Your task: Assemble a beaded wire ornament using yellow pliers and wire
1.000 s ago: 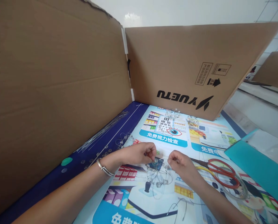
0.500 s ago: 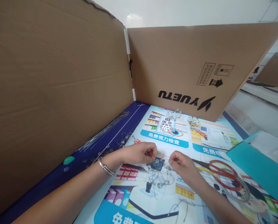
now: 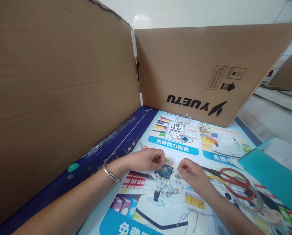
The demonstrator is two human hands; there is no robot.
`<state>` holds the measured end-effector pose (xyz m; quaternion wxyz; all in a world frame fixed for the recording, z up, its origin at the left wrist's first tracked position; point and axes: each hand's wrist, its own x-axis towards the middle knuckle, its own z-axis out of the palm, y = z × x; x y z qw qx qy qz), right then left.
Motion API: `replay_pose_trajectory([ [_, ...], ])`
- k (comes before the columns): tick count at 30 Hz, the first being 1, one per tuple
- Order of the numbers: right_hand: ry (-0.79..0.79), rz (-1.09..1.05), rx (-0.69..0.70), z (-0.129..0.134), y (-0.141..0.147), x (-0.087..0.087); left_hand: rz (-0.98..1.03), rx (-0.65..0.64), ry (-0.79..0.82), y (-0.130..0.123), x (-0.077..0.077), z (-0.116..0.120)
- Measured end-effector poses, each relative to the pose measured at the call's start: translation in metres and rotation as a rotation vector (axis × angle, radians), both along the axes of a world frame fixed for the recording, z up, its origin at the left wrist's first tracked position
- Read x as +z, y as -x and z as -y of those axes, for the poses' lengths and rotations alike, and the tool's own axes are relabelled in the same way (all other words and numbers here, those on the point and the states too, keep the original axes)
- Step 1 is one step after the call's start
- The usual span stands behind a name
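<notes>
My left hand (image 3: pixel 153 160), with a silver bangle at the wrist, is closed in a pinch over the printed sheet. Facing it a short gap away, my right hand (image 3: pixel 186 168) pinches too. Thin wire runs between the two sets of fingertips. From it hangs a looped wire piece with clear beads (image 3: pixel 168 194), just below and between my hands. The exact grip points on the wire are hidden by the fingers. Close to my right forearm lie scissors with red handles (image 3: pixel 244 186), and a coil of clear line (image 3: pixel 257 200) partly beneath them.
Cardboard panels (image 3: pixel 62 71) stand at the left and back. Straight wires (image 3: pixel 109 137) and loose clear beads lie on the blue strip, near a green oval (image 3: pixel 73 167). More beaded wire pieces (image 3: pixel 204 127) sit by the back panel. A teal packet (image 3: pixel 270 173) lies at right.
Both hands keep nearly the same pinched pose. The view has shifted very slightly; nothing has been let go or picked up.
</notes>
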<state>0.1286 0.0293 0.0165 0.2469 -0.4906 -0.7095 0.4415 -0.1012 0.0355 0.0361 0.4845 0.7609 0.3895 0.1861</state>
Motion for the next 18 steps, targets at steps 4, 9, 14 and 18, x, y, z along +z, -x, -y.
replay_pose_trajectory([
  [4,0.002,-0.002,0.003,0.0,0.0,0.0,-0.047,-0.019,-0.036,0.003,0.003,0.0],
  [9,0.001,0.002,0.003,0.0,0.0,-0.001,-0.135,-0.064,-0.012,0.009,0.012,0.001],
  [14,-0.001,-0.007,0.004,0.0,0.0,0.001,-0.184,-0.105,0.0,0.011,0.015,0.002],
  [18,0.003,-0.013,-0.004,-0.001,0.0,-0.001,-0.168,-0.126,0.028,0.009,0.009,0.001],
])
